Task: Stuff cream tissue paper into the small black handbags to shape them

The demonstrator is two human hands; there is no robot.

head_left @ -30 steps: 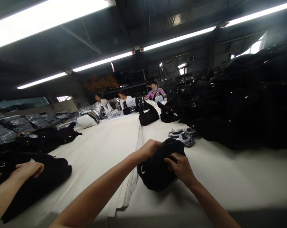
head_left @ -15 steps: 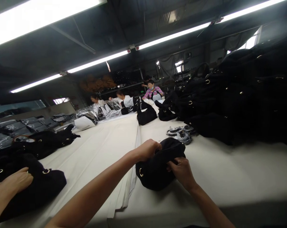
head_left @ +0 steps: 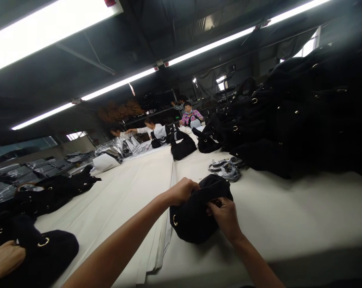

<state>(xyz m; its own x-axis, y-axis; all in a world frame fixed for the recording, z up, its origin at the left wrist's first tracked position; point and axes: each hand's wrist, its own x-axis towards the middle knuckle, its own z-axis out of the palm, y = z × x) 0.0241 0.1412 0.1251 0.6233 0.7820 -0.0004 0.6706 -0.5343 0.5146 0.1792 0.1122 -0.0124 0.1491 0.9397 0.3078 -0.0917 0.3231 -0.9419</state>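
Observation:
A black fabric bag [head_left: 195, 222] with a gold ring on its left side rests on the white-covered table in front of me. My left hand [head_left: 183, 190] is closed on the far left of its top edge, the fingertips partly hidden by the cloth. On the near right, my right hand [head_left: 224, 214] pinches the bag's fabric between thumb and fingers. Just beyond the bag lies a bundle of dark rings in clear plastic [head_left: 225, 169]. At the lower left, another person's hand [head_left: 7, 258] is on a second black bag [head_left: 53, 256] with a gold ring.
A large heap of black bags [head_left: 267, 132] fills the right side. More black bags [head_left: 183, 147] stand at the far end, near several people. Plastic-wrapped grey items [head_left: 28, 176] are stacked at the left. White sheeting [head_left: 133, 192] covers the table.
The bag's top fabric has shifted slightly under my hands, and both still hold it. At the left, the other person's hand has moved left and down, and that bag's strap now stands up.

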